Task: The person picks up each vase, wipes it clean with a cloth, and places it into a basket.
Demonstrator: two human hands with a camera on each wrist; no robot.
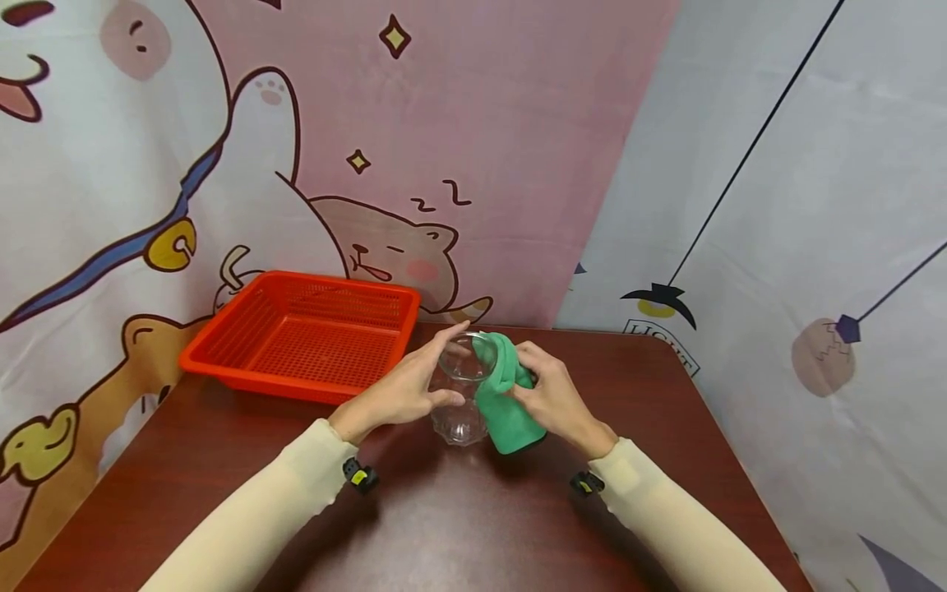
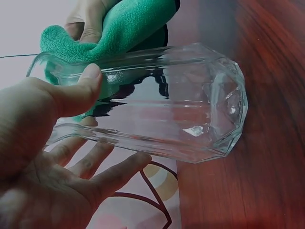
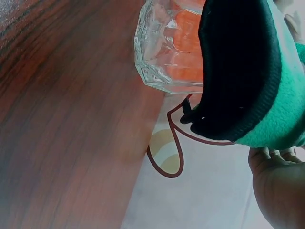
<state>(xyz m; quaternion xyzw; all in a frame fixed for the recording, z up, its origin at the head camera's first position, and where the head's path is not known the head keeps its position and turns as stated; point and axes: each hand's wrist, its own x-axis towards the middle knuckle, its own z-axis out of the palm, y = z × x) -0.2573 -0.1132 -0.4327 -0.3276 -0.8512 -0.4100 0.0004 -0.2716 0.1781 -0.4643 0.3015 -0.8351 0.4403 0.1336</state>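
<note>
Holding the clear glass [image 1: 462, 395] upright above the table [image 1: 444, 526], my left hand [image 1: 403, 393] grips its side, thumb on the rim. My right hand [image 1: 555, 399] pinches the green cloth [image 1: 506, 403] against its right side. 1 red basket [image 1: 303, 337] sits far left.

Clear glossy glass tumbler [image 1: 460, 393], fuzzy green cloth [image 1: 507, 404], perforated orange plastic basket [image 1: 303, 335], polished wood table [image 1: 459, 518].
</note>
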